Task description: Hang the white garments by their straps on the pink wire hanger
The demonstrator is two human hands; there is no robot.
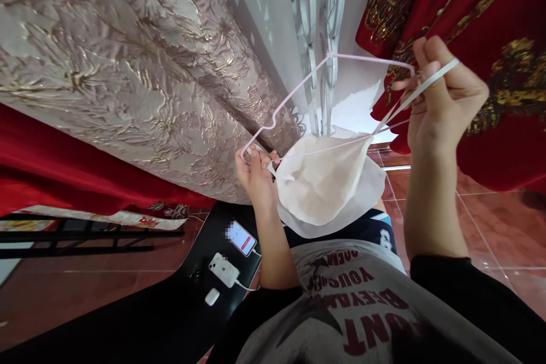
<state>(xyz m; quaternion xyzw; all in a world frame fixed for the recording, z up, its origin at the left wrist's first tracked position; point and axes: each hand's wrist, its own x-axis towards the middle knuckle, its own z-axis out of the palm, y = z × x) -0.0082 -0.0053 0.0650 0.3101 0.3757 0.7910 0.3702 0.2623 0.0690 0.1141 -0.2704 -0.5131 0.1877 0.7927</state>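
A thin pink clothes hanger (pixel 301 86) hangs by its hook from a white metal rack. Below its bottom bar spreads a cream-white garment (pixel 324 182) with thin straps. At the hanger's left corner my left hand (pixel 258 173) is closed, fingers pinched on the corner and a white strap. My right hand (pixel 441 91) is raised near the right end of the hanger. A pale strap (pixel 430 82) loops over its thumb and fingers and runs down taut to the garment. Some fingertips of the right hand are hidden behind the palm.
The white metal rack (pixel 311 23) stands against the wall straight ahead. A gold-patterned brocade cloth (pixel 128 68) hangs at left, a red embroidered cloth (pixel 503 79) at right. Two phones, one white (pixel 224 269) and one lit (pixel 242 238), lie on a black seat beside a small white case (pixel 212 296).
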